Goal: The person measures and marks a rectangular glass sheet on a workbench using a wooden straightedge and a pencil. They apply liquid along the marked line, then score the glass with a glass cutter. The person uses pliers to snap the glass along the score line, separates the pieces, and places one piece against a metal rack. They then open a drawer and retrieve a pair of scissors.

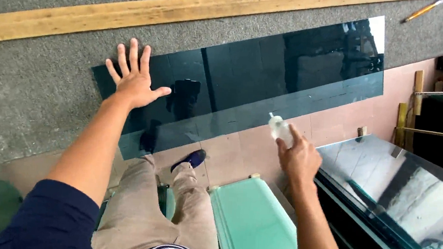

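A long dark tinted glass sheet (266, 75) lies on a grey carpeted table (31, 90), its near edge overhanging the table. My left hand (133, 79) rests flat with fingers spread on the sheet's left end. My right hand (297, 156) grips a small whitish tool (279, 127) whose tip sits at the sheet's near edge, about the middle of its length.
A wooden straightedge (151, 10) runs along the table beyond the sheet. A pencil (423, 9) lies at the far right. Stacked greenish glass panes (256, 225) stand by my legs, and more panes (393, 188) lean at the right. The floor is pinkish tile (336, 122).
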